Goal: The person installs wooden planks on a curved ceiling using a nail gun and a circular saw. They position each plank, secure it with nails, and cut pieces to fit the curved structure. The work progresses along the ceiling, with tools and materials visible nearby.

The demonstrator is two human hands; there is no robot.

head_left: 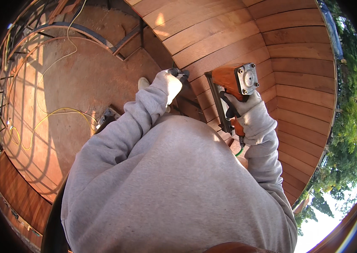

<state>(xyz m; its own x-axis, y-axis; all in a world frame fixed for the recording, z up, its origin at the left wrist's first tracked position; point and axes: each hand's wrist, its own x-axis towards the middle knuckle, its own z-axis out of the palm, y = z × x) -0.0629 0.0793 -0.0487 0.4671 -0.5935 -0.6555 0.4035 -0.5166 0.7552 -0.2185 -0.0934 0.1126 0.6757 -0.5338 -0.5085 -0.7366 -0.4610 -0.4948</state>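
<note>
An orange nail gun (228,79) with a grey metal cap is gripped by its handle in my right hand (252,102), which wears a glove. The tool's dark magazine runs down beside reddish-brown wooden planks (216,46). A green air hose (240,151) joins it at the lower end. My left hand (176,79), gloved with dark fingers, is closed at the left edge of the planks. What its fingers hold is small and partly hidden by the hand. Both forearms are covered by grey sleeves.
Planks line a curved wall (302,80) on the right, with green trees (347,130) beyond. A brown floor (77,80) lies at left, bordered by a curved dark metal frame (77,28). A yellow cord (45,122) crosses it. A light shoe (143,83) shows by my left arm.
</note>
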